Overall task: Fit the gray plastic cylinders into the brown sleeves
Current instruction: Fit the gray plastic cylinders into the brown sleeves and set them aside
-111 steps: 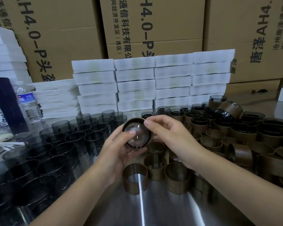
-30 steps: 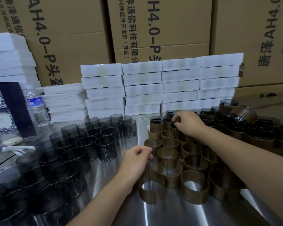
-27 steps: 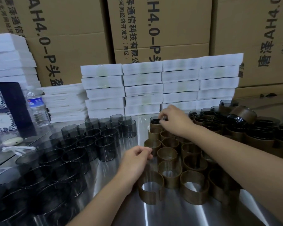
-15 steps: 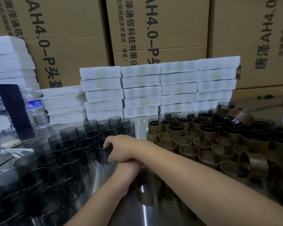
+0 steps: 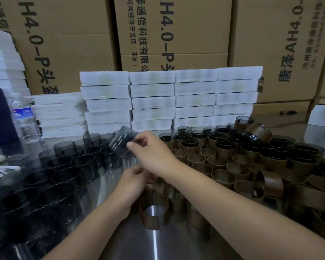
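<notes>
Half a second ago the right hand (image 5: 154, 154) was low, down on a cylinder among the rest on the table (image 5: 154, 246). Now it is up, and the cylinder (image 5: 121, 144) is up in the air with it. The cylinder is tipped over and pinched between the thumb and fingers, at the far left of that hand. The other cylinders (image 5: 64, 166) stand left of that hand and lower down.

The left hand (image 5: 129, 186) has stayed put, just under the right hand. Its fingertips are hidden there, so I cannot tell if it holds anything. An open sleeve (image 5: 144, 214) stands right beside it, on its near side.

So a new cylinder has been picked. I think the next step is to bring it to a sleeve by the left hand and push it in.
</notes>
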`<action>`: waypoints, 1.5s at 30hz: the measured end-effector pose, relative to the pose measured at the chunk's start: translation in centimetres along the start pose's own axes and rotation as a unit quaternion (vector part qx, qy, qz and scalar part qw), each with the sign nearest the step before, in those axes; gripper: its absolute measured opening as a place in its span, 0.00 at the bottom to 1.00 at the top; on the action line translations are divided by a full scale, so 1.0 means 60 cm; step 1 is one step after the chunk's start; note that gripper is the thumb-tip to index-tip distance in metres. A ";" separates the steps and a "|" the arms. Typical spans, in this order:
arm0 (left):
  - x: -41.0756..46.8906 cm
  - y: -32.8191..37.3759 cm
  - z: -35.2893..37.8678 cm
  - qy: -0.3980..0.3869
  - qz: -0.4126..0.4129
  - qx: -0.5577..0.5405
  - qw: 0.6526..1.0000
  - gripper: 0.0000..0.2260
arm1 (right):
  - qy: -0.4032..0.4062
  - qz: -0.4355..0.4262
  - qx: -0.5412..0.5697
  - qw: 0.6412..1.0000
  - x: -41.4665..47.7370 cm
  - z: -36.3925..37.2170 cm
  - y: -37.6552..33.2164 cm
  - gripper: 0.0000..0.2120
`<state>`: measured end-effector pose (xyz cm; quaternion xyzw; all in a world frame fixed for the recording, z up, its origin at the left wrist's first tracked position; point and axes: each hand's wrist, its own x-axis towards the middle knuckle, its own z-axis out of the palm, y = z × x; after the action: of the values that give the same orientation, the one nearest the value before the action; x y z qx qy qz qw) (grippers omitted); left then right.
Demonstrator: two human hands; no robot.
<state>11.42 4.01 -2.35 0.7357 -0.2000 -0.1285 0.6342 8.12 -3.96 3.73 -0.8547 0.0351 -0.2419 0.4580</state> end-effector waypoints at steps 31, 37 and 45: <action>-0.019 0.031 -0.011 -0.100 -0.011 -0.438 0.893 0.21 | -0.258 0.339 -0.564 0.707 -0.107 -0.301 0.032 0.20; -0.020 0.031 -0.013 -0.133 -0.033 -0.448 0.884 0.24 | -0.130 0.313 -0.530 0.777 -0.093 -0.305 0.057 0.06; -0.016 0.029 -0.014 -0.120 -0.056 -0.420 0.898 0.24 | 0.183 0.118 -0.328 0.919 -0.070 -0.279 0.060 0.07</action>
<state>10.72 4.96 -0.59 0.3904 -0.1602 -0.3232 0.8470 -2.45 -17.70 7.01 -0.8877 0.2959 -0.3131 0.1626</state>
